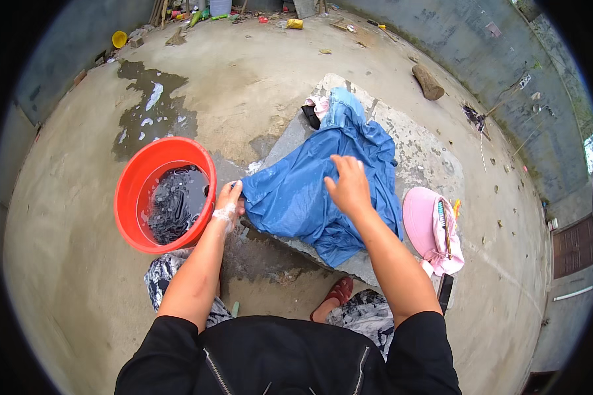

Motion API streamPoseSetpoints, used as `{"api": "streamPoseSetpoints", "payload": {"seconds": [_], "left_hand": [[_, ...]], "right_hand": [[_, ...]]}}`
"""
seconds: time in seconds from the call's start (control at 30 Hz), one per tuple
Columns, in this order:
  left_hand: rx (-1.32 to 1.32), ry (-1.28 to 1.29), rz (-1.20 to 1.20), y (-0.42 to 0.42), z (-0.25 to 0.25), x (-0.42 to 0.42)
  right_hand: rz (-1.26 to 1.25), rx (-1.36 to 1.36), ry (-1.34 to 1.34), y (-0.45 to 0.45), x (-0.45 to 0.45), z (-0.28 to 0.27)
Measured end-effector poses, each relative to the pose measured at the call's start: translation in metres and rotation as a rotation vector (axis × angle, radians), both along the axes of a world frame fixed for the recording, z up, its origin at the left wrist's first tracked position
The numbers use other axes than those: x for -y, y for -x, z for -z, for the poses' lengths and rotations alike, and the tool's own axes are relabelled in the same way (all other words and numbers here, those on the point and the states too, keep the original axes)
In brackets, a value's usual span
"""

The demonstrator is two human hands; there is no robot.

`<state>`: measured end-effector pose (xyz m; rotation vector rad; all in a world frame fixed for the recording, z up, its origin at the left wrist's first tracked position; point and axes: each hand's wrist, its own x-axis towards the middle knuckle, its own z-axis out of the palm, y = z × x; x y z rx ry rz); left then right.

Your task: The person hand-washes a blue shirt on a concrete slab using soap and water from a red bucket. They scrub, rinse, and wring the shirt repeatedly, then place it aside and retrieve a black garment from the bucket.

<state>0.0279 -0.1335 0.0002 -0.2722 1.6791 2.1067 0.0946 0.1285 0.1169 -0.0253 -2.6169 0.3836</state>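
Note:
A wet blue garment (296, 182) lies spread over a low stone slab (420, 143). My left hand (230, 200), with suds on the wrist, pinches the garment's left edge between thumb and fingers. Over the cloth's right part is my right hand (348, 185), its fingers apart and holding nothing; whether it touches the cloth is hard to tell. Beyond it lies a lighter blue denim part (343, 106), beside small pink and black cloths (317, 109). To the left of my left hand stands a red plastic basin (123, 197) with dark water and submerged dark cloth.
A pink visor cap (420, 217) with a brush (442, 215) tucked in it lies at the slab's right edge, near a black phone-like object (445, 292). Farther right is a short log (427, 82). A sudsy puddle (153, 103) spreads beyond the basin. Concrete walls border the yard.

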Motion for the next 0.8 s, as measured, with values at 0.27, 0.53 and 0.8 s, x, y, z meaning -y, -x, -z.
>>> {"api": "streamPoseSetpoints", "payload": {"seconds": [0.27, 0.53, 0.8], "left_hand": [[-0.143, 0.166, 0.045, -0.006, 0.036, 0.011], [0.033, 0.277, -0.045, 0.000, 0.041, 0.010], [-0.244, 0.807, 0.137, -0.032, 0.058, 0.000]], "right_hand": [[0.031, 0.281, 0.075, -0.120, 0.036, 0.100], [0.027, 0.315, -0.228, -0.118, -0.046, 0.110], [0.026, 0.405, -0.431, -0.174, -0.119, 0.087]]}}
